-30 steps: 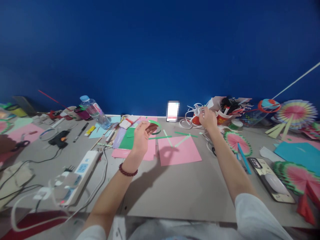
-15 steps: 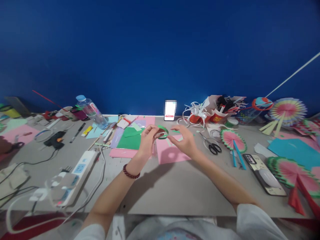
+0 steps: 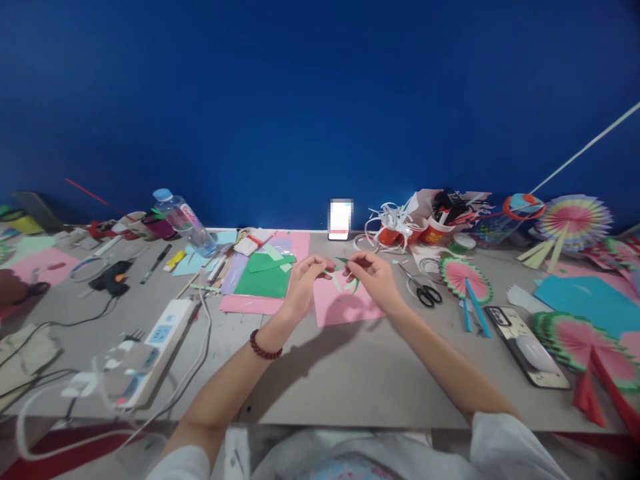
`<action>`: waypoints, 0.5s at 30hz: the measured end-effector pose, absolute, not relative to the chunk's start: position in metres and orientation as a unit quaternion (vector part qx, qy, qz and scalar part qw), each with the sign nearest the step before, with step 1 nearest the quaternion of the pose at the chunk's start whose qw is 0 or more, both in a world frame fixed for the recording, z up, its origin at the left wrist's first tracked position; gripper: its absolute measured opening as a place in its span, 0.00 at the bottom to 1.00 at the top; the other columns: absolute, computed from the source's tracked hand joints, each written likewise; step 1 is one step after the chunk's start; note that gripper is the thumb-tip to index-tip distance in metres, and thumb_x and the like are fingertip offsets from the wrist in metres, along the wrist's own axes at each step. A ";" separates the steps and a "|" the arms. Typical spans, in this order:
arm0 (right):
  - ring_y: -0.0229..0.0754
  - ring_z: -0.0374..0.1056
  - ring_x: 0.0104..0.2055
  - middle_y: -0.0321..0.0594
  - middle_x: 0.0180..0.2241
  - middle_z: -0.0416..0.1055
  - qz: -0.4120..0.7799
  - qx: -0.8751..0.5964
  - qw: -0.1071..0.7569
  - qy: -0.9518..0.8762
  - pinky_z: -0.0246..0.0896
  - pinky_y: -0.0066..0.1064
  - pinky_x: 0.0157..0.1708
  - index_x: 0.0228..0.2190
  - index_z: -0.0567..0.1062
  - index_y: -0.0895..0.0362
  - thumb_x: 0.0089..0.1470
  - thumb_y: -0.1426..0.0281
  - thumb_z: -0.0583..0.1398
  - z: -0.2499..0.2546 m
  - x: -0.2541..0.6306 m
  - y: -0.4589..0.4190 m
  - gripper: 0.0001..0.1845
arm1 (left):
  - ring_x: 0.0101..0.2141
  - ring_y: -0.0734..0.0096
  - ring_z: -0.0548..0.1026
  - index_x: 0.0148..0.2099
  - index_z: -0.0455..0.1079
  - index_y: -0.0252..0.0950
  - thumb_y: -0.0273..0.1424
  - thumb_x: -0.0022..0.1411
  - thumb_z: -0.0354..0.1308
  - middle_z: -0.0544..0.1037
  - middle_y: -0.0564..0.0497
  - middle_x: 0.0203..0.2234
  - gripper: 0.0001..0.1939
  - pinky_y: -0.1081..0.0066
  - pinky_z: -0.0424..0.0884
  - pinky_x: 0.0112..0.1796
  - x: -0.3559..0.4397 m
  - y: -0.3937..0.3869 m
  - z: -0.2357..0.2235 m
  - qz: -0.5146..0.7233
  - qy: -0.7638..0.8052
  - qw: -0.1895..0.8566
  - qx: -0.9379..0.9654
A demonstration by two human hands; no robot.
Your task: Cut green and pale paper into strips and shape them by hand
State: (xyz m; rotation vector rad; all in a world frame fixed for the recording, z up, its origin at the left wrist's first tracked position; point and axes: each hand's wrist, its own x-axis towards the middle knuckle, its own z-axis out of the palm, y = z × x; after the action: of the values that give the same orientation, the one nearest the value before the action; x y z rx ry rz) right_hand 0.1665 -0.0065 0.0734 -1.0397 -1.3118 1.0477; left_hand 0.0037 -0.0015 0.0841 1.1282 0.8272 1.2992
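Between my hands is a thin green paper strip, partly hidden by fingers and hanging in a curl. My right hand pinches it with thumb and forefinger. My left hand, with a beaded bracelet at the wrist, also has its fingertips pinched, with a bit of green showing at them. Below both hands a pink paper sheet lies on the table, pale green strips upon it. Just left of my left hand rest green sheets in a clear sleeve.
Black-handled scissors and watermelon paper fans lie to the right, near a phone with a mouse on it. A power strip, glue gun and bottle are left. Another person's hand is at far left.
The green strip was a closed loop in my left hand and is now uncurled between both hands. My right hand, open before, has moved in and closed on it.
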 end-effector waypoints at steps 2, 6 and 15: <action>0.37 0.68 0.25 0.34 0.24 0.71 0.568 -0.413 0.526 -0.479 0.65 0.28 0.24 0.29 0.70 0.56 0.46 0.61 0.66 0.072 0.173 -0.006 0.13 | 0.31 0.72 0.72 0.28 0.72 0.35 0.32 0.55 0.57 0.74 0.50 0.27 0.07 0.72 0.69 0.32 0.000 -0.002 0.087 0.549 0.365 0.549 0.513; 0.31 0.66 0.24 0.32 0.24 0.70 0.732 -0.378 0.424 -0.376 0.60 0.21 0.21 0.28 0.69 0.57 0.42 0.63 0.70 0.064 0.185 -0.007 0.18 | 0.29 0.73 0.71 0.29 0.69 0.34 0.32 0.56 0.55 0.74 0.51 0.26 0.07 0.73 0.68 0.32 -0.013 -0.007 0.080 0.493 0.408 0.488 0.594; 0.33 0.72 0.30 0.35 0.31 0.75 0.778 -0.389 0.327 -0.368 0.67 0.26 0.35 0.30 0.71 0.57 0.39 0.71 0.70 0.041 0.191 -0.017 0.16 | 0.41 0.66 0.73 0.41 0.71 0.37 0.27 0.62 0.51 0.77 0.48 0.38 0.09 0.65 0.69 0.43 -0.044 -0.064 0.014 0.292 0.426 0.251 0.819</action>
State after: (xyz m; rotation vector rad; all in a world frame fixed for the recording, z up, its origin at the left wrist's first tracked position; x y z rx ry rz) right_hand 0.1914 -0.0166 0.0406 -1.0192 -0.9645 2.0381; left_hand -0.0443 -0.0636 0.0137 2.2290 1.1590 0.7950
